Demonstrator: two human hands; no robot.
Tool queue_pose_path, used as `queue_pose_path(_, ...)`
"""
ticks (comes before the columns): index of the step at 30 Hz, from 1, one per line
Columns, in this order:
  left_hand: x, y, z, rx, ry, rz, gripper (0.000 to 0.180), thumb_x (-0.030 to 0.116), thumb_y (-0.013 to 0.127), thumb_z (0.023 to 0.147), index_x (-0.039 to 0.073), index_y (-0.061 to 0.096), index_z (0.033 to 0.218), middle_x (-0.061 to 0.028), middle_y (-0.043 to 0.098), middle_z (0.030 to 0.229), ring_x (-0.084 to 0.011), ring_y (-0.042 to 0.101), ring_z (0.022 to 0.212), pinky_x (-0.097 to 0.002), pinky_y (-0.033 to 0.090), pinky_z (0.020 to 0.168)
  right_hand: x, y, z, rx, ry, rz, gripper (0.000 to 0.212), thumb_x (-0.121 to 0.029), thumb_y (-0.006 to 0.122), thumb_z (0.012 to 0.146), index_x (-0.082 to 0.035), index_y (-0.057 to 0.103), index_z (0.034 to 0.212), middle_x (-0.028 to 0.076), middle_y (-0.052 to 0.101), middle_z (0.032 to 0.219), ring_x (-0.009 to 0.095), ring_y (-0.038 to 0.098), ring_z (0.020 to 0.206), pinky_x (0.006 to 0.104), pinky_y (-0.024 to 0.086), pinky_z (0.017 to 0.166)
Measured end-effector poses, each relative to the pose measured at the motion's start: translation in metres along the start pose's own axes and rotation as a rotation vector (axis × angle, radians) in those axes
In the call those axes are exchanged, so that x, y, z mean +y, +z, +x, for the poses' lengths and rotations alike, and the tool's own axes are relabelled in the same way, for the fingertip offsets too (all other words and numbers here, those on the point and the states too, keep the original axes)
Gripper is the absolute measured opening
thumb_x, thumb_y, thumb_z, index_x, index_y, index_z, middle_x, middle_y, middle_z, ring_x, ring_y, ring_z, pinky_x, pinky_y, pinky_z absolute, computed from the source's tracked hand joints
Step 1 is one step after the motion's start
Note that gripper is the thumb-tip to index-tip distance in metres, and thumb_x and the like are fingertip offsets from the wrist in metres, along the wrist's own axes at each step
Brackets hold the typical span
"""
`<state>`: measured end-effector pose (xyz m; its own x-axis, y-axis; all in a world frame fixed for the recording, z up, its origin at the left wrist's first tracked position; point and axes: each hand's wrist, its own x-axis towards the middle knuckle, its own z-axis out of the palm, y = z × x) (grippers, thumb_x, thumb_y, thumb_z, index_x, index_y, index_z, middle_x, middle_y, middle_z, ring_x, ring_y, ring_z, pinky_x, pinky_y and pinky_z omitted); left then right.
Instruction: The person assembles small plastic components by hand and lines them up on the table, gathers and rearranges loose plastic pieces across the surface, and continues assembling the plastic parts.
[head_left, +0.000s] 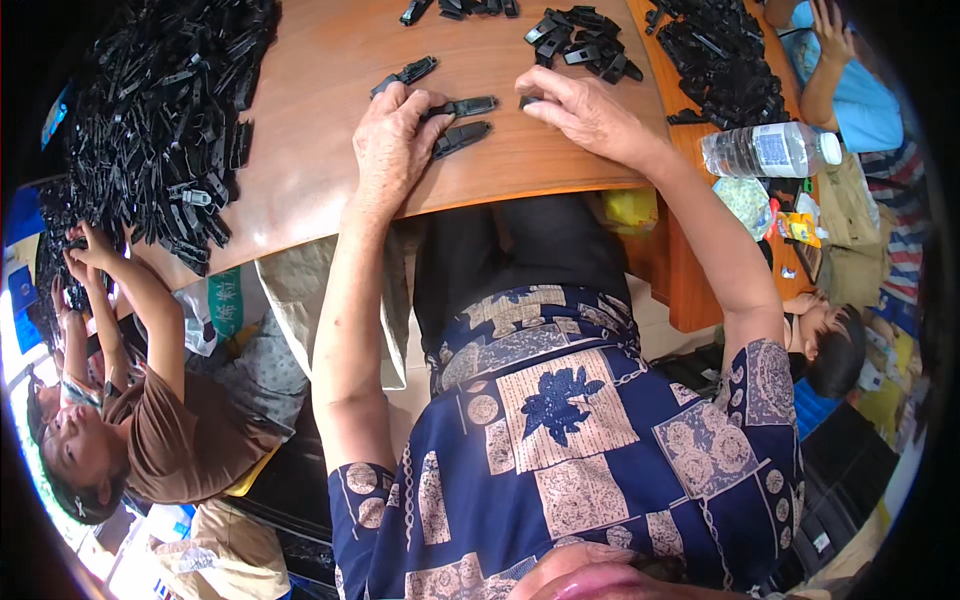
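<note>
My left hand [395, 140] rests on the brown table with its fingers curled together over the end of a long black plastic piece [470, 106]. Two similar pieces lie beside that hand: one black piece [463, 139] just below and another [416, 70] above the knuckles. To the right, my right hand [590, 115] has thumb and fingers closed on a small black plastic piece [528, 101], mostly hidden by the fingertips. What kind of part these are I cannot make out.
A big heap of black parts [165, 110] covers the table's left side. Smaller piles [585, 42] lie at the far side, with another heap [718, 60] at right. A water bottle [770, 150] lies on its side there. People sit left and right.
</note>
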<state>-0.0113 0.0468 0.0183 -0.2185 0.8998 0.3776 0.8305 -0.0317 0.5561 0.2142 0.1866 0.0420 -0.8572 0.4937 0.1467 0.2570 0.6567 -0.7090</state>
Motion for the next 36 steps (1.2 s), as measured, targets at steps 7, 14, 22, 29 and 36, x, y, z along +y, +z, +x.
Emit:
queue_pose_path(7,-0.007,0.002,-0.001,0.041,0.016,-0.009,0.021,0.022,0.08,0.08,0.01,0.07,0.094,-0.0054,0.061,0.09,-0.0277,0.062,0.092,-0.0398,0.052,0.079,-0.006,-0.02,0.007,-0.183,0.006,-0.361,0.021,-0.022,0.067,0.094,-0.004,0.061,0.103,0.01,0.063,0.092,0.033,0.063,0.082,0.0412,0.05,0.076)
queue_pose_path(14,-0.001,0.0,-0.002,0.009,-0.012,-0.008,0.02,0.022,0.079,0.08,0.01,0.069,0.092,-0.0058,0.061,0.089,-0.0274,0.063,0.091,-0.0402,0.052,0.08,-0.018,-0.01,0.028,0.006,-0.179,-0.328,0.021,-0.027,0.068,0.092,-0.007,0.067,0.098,0.009,0.06,0.092,0.032,0.064,0.087,0.0408,0.051,0.074)
queue_pose_path(22,0.004,-0.001,0.0,-0.011,-0.003,-0.042,0.019,0.02,0.079,0.079,0.009,0.069,0.092,-0.0061,0.062,0.089,-0.0283,0.063,0.09,-0.0407,0.051,0.079,-0.024,-0.007,0.033,-0.17,-0.07,-0.316,0.023,-0.03,0.066,0.092,-0.008,0.065,0.099,0.011,0.069,0.088,0.034,0.067,0.084,0.0441,0.052,0.073)
queue_pose_path(29,0.003,-0.001,0.001,-0.017,0.025,-0.086,0.019,0.018,0.078,0.078,0.007,0.068,0.091,-0.008,0.062,0.088,-0.0301,0.062,0.089,-0.0413,0.051,0.078,-0.022,0.028,0.036,-0.02,-0.121,-0.251,0.022,-0.025,0.067,0.093,-0.005,0.058,0.094,0.015,0.065,0.08,0.039,0.065,0.08,0.0476,0.05,0.069)
queue_pose_path(36,-0.001,-0.001,-0.006,0.004,0.019,-0.001,0.02,0.016,0.078,0.084,0.002,0.069,0.097,-0.0104,0.064,0.093,-0.0291,0.066,0.087,-0.0376,0.053,0.078,-0.01,-0.011,0.032,0.029,-0.244,-0.536,0.025,-0.03,0.067,0.092,-0.008,0.064,0.103,0.01,0.061,0.1,0.03,0.066,0.093,0.042,0.055,0.078)
